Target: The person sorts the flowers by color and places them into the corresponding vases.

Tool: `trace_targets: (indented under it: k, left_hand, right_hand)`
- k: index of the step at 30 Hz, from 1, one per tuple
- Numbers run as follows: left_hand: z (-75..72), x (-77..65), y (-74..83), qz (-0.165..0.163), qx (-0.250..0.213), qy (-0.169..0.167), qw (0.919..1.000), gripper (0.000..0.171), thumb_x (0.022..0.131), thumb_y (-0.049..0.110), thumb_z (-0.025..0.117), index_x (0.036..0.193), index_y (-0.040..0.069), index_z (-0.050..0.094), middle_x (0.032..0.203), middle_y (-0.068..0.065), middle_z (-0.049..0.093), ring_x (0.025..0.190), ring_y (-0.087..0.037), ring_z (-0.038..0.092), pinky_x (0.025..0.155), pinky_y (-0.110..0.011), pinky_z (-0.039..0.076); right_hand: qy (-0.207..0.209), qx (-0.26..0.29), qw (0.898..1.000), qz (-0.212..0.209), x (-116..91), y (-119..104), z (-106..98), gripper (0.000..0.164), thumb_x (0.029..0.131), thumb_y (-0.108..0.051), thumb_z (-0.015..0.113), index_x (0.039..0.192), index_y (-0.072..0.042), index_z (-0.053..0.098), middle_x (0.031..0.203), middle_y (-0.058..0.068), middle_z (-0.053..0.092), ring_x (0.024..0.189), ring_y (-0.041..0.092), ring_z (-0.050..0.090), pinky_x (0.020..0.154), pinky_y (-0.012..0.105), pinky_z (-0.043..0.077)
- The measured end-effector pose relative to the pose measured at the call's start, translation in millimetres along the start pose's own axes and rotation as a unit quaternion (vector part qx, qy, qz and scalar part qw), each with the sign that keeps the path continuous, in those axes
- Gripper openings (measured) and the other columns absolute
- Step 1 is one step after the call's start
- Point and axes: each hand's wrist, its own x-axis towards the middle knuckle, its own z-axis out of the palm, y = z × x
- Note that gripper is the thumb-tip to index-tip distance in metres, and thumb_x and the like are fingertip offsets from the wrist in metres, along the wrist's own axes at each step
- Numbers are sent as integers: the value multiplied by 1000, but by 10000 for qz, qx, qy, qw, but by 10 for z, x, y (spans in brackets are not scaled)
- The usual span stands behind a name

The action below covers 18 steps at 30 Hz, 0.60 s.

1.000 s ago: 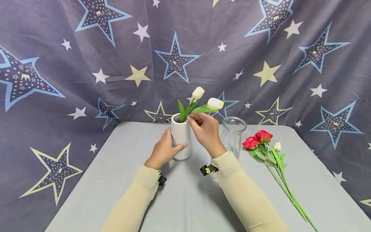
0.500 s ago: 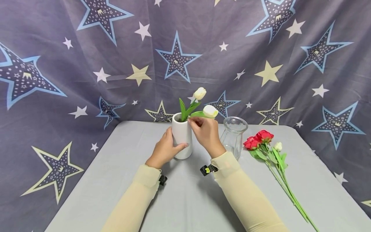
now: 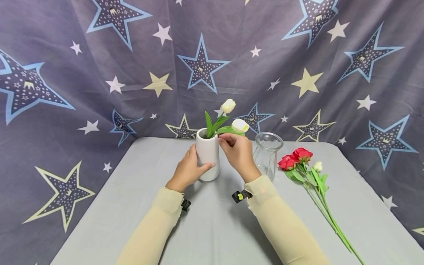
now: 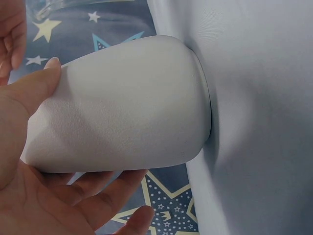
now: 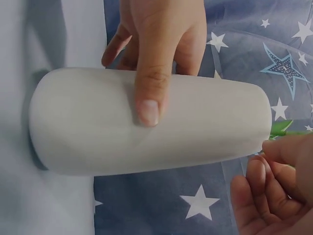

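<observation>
The grip of the left hand (image 3: pixel 188 169) is around the white vase (image 3: pixel 207 154), thumb across the front and fingers on the far side; the vase stands upright on the grey surface (image 3: pixel 212 232). The right hand (image 3: pixel 239 152) has its grip narrow at the vase's rim, thumb and fingertips close together; whether they pinch anything, I cannot tell. From the vase's mouth rise green leaves (image 3: pixel 208 125) and 2 white tulips (image 3: pixel 228 106), 1 higher, 1 leaning low over the right hand. Just beyond that hand stands a clear glass jar (image 3: pixel 269 149). Further right, 2 red flowers (image 3: pixel 294 159) and 1 white bud (image 3: pixel 317 166) lie on long green stems (image 3: pixel 337 231). Behind the surface hangs a star-patterned cloth (image 3: pixel 238 22).
</observation>
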Motion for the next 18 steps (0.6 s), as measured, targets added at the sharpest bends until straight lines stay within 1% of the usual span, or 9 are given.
trace_targets:
  k: [2, 7, 13, 18]
  left_hand:
    - [3, 0, 6, -2, -12, 9, 10000, 107, 89, 59, 76, 165, 16, 15, 153, -15, 45, 133, -37, 55, 105, -57, 48]
    - [-1, 3, 24, 6, 11, 5, 10000, 107, 89, 60, 75, 165, 15, 15, 153, -16, 45, 135, -38, 54, 106, -58, 47]
    - [-13, 5, 10, -7, 12, 16, 10000, 107, 89, 60, 75, 165, 15, 15, 155, -15, 43, 137, -37, 53, 108, -58, 46]
    - [-2, -2, -9, -26, -31, -25, 10000, 108, 88, 61, 75, 165, 17, 14, 155, -14, 43, 138, -37, 52, 109, -58, 46]
  right_hand:
    - [-37, 3, 10000, 18, -29, 23, -28, 10, 95, -20, 77, 98, -13, 82, 84, -1, 78, 72, 9, 69, 66, 29, 57]
    - [-96, -50, 9999, -104, -120, 42, -142, 9, 95, -20, 76, 99, -13, 81, 83, -2, 77, 70, 9, 67, 64, 29, 56]
    - [-233, 53, 9997, -31, -190, 59, -263, 11, 96, -21, 76, 102, -14, 81, 84, -3, 76, 69, 10, 65, 63, 30, 55]
    - [-267, -77, 9996, 27, -244, 70, -346, 11, 96, -24, 76, 103, -18, 81, 85, -5, 76, 70, 8, 65, 64, 29, 55]
